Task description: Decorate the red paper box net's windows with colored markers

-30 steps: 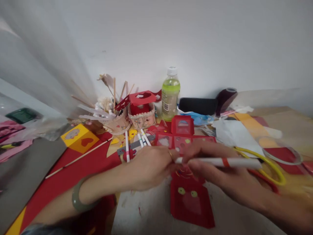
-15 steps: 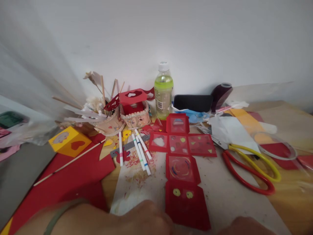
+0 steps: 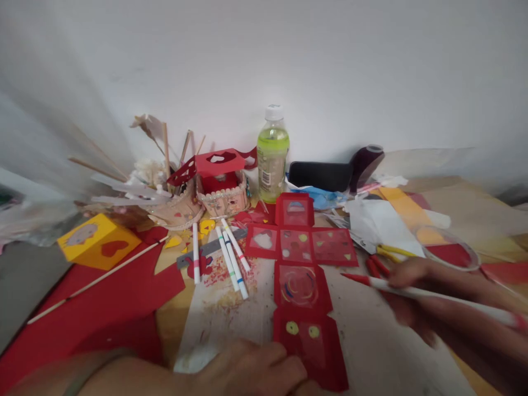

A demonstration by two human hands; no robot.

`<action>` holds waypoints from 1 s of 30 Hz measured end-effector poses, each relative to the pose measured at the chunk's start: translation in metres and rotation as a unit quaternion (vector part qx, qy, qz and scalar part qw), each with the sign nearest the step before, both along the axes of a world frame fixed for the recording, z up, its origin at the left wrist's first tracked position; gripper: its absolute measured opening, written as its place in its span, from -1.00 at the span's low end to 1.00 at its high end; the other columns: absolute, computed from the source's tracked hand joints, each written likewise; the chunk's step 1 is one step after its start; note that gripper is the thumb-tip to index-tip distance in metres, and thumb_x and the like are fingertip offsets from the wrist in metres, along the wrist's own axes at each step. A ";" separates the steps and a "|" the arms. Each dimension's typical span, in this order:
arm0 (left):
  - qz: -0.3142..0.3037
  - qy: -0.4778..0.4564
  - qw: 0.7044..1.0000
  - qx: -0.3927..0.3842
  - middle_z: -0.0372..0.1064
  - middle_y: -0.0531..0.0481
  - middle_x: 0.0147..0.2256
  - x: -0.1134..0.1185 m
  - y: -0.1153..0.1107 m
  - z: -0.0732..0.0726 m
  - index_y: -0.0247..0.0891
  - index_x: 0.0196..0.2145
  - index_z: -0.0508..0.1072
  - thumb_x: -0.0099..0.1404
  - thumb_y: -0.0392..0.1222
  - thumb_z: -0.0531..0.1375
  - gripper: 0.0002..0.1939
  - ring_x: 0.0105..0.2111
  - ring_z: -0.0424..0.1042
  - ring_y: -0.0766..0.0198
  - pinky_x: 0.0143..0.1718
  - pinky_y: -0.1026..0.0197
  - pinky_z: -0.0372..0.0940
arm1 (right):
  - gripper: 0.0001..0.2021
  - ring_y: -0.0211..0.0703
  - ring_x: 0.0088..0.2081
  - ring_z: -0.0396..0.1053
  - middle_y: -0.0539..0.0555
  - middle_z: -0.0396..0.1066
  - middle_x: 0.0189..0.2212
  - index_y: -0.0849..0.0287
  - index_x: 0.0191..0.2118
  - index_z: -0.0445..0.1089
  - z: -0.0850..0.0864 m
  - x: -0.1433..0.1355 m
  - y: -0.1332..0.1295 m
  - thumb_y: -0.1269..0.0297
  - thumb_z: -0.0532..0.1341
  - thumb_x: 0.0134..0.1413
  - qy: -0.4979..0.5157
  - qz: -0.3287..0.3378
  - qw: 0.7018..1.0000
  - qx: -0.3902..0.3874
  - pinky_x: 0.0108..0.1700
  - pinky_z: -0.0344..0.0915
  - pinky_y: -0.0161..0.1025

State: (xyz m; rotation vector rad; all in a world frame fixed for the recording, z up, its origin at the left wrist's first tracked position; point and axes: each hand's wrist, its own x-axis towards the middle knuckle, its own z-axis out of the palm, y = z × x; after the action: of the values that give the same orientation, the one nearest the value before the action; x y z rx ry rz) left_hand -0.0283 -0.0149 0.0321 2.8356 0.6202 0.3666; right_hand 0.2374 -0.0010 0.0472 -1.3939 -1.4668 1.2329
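In my right hand is a red marker with a white barrel, its pointed red end toward the left. It hovers right of a red paper box cut-out, which lies unfolded like a cross. Clear windows on the panels carry coloured shapes, and the lowest panel has two yellow round pieces. My left hand, fingers curled, rests at that panel's lower left edge. Whether anything sits in those fingers is hidden. Several white markers lie left of the cut-out on a stained white sheet.
Big scissors lie partly behind my right hand. A drink bottle stands at the back, beside a black phone and decorated baskets. Farther left are a yellow paper box, a thin stick and red paper.
My right hand has risen from the bottom edge to the right, now showing the red marker. My left hand has moved slightly right, onto the lowest panel's edge. The view has shifted a little.
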 end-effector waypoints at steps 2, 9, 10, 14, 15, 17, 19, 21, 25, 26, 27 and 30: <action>-0.010 0.005 0.993 0.119 0.47 0.11 -0.34 0.002 -0.003 -0.001 -0.25 -0.23 0.40 0.33 -0.31 0.06 -0.87 -0.61 0.32 0.41 -0.77 0.30 -0.02 | -0.74 -0.28 -0.59 0.14 -0.06 0.21 -0.64 0.10 -0.49 0.36 0.008 -0.007 0.015 0.01 0.26 -0.06 -0.002 -0.004 1.000 -0.008 -0.60 0.08 -0.33; 0.043 0.051 0.954 0.293 0.50 -0.07 -0.19 0.008 0.000 -0.009 -0.37 -0.15 0.46 0.31 -0.38 -0.02 -0.71 -0.64 0.29 0.45 -0.72 0.38 0.07 | -0.72 -0.31 -0.56 0.13 -0.10 0.18 -0.61 0.13 -0.51 0.24 -0.003 -0.048 0.041 0.06 0.16 0.07 -0.012 0.014 0.998 -0.052 -0.51 0.08 -0.35; 0.050 0.044 0.951 0.302 0.51 -0.06 -0.21 0.009 -0.001 -0.011 -0.37 -0.17 0.48 0.30 -0.38 0.00 -0.72 -0.64 0.28 0.45 -0.71 0.38 0.07 | -0.72 -0.31 -0.56 0.14 -0.10 0.19 -0.61 0.13 -0.52 0.24 -0.005 -0.049 0.041 0.06 0.17 0.06 -0.011 0.027 0.998 -0.051 -0.52 0.08 -0.35; 0.070 0.033 0.940 0.331 0.52 -0.03 -0.25 0.010 -0.003 -0.017 -0.36 -0.21 0.50 0.29 -0.37 0.04 -0.75 -0.62 0.27 0.45 -0.68 0.38 0.09 | -0.73 -0.29 -0.54 0.19 -0.07 0.24 -0.60 0.14 -0.53 0.22 -0.010 -0.045 0.035 0.10 0.20 0.03 -0.032 0.056 0.997 -0.038 -0.52 0.10 -0.36; 0.074 0.036 0.938 0.335 0.52 -0.03 -0.25 0.010 -0.003 -0.018 -0.36 -0.22 0.51 0.29 -0.36 0.04 -0.75 -0.62 0.27 0.45 -0.68 0.38 0.08 | -0.75 -0.29 -0.53 0.19 -0.07 0.25 -0.59 0.13 -0.51 0.22 -0.010 -0.043 0.033 0.11 0.21 0.03 -0.037 0.058 0.997 -0.036 -0.53 0.11 -0.37; 0.078 0.044 0.936 0.339 0.52 -0.02 -0.26 0.011 -0.004 -0.020 -0.36 -0.22 0.51 0.30 -0.35 0.05 -0.77 -0.63 0.25 0.46 -0.69 0.38 0.07 | -0.78 -0.28 -0.54 0.20 -0.07 0.27 -0.59 0.12 -0.50 0.21 -0.009 -0.042 0.030 0.16 0.21 0.02 -0.053 0.070 0.996 -0.030 -0.55 0.12 -0.37; 0.079 0.047 0.936 0.340 0.53 0.00 -0.28 0.012 -0.004 -0.022 -0.36 -0.23 0.51 0.29 -0.35 0.06 -0.78 -0.66 0.20 0.48 -0.70 0.38 0.05 | -0.79 -0.27 -0.54 0.20 -0.06 0.27 -0.59 0.12 -0.53 0.18 -0.006 -0.042 0.028 0.22 0.20 0.00 -0.080 0.091 0.992 -0.016 -0.54 0.15 -0.35; 0.078 0.044 0.936 0.340 0.53 0.03 -0.30 0.014 -0.003 -0.022 -0.35 -0.24 0.51 0.28 -0.38 0.06 -0.77 -0.68 0.17 0.48 -0.72 0.38 0.03 | -0.78 -0.26 -0.54 0.20 -0.05 0.27 -0.59 0.12 -0.56 0.15 -0.005 -0.043 0.027 0.27 0.18 0.00 -0.104 0.118 0.988 -0.002 -0.52 0.18 -0.34; 0.073 0.044 0.938 0.335 0.53 0.02 -0.31 0.014 -0.001 -0.021 -0.33 -0.26 0.50 0.29 -0.39 0.03 -0.76 -0.68 0.20 0.47 -0.72 0.38 0.03 | -0.79 -0.27 -0.52 0.19 -0.06 0.25 -0.58 0.12 -0.54 0.13 -0.012 -0.044 0.027 0.26 0.14 0.05 -0.110 0.157 0.982 -0.003 -0.50 0.18 -0.35; 0.071 0.049 0.939 0.333 0.53 0.00 -0.30 0.014 -0.001 -0.021 -0.33 -0.26 0.49 0.30 -0.38 0.02 -0.76 -0.68 0.20 0.47 -0.72 0.38 0.03 | -0.78 -0.27 -0.52 0.18 -0.06 0.25 -0.58 0.12 -0.54 0.13 -0.013 -0.044 0.027 0.24 0.13 0.07 -0.109 0.166 0.980 -0.008 -0.50 0.18 -0.35; 0.067 0.052 0.939 0.332 0.53 -0.01 -0.30 0.014 -0.001 -0.020 -0.34 -0.27 0.48 0.31 -0.38 0.02 -0.77 -0.68 0.21 0.47 -0.72 0.38 0.04 | -0.77 -0.27 -0.52 0.18 -0.06 0.25 -0.58 0.12 -0.54 0.13 -0.013 -0.045 0.027 0.23 0.12 0.08 -0.111 0.174 0.978 -0.012 -0.51 0.17 -0.35; 0.066 0.055 0.941 0.326 0.53 -0.04 -0.30 0.013 -0.001 -0.019 -0.34 -0.28 0.46 0.31 -0.36 0.04 -0.81 -0.69 0.22 0.47 -0.72 0.38 0.05 | -0.76 -0.26 -0.52 0.21 -0.03 0.29 -0.57 0.12 -0.54 0.17 -0.009 -0.046 0.028 0.19 0.11 0.11 -0.137 0.196 0.971 -0.030 -0.50 0.18 -0.33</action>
State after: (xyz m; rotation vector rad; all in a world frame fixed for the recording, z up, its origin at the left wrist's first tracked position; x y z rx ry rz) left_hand -0.0156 -0.0160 0.0136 3.4728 0.8455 0.5198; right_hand 0.1916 0.0274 0.0380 -1.3989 -1.9846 1.3694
